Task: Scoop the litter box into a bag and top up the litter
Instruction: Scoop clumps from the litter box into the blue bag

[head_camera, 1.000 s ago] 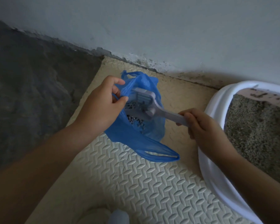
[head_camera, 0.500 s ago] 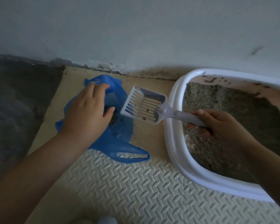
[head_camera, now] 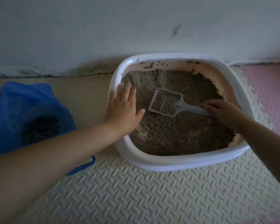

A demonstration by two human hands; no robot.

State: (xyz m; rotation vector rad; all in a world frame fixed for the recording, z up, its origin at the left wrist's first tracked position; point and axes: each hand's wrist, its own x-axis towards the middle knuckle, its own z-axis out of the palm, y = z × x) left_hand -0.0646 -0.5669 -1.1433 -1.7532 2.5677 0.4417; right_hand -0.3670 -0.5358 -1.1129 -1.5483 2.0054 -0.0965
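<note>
A white litter box (head_camera: 168, 162) holds grey-brown litter (head_camera: 176, 135) and stands against the wall. My right hand (head_camera: 220, 110) grips the handle of a pale slotted scoop (head_camera: 164, 102), whose head lies over the litter in the middle of the box. My left hand (head_camera: 121, 109) is spread flat with straight fingers over the box's left rim. A blue plastic bag (head_camera: 23, 107) sits on the floor at the left, with dark clumps of litter showing inside it.
The floor is a cream textured foam mat (head_camera: 144, 196); a pink mat (head_camera: 268, 94) adjoins it at the right. A pale wall (head_camera: 103, 29) rises just behind the box. A bag handle (head_camera: 82, 167) pokes out under my left forearm.
My right hand carried the scoop from the bag into the litter box. My left hand let go of the bag and moved right onto the box's rim.
</note>
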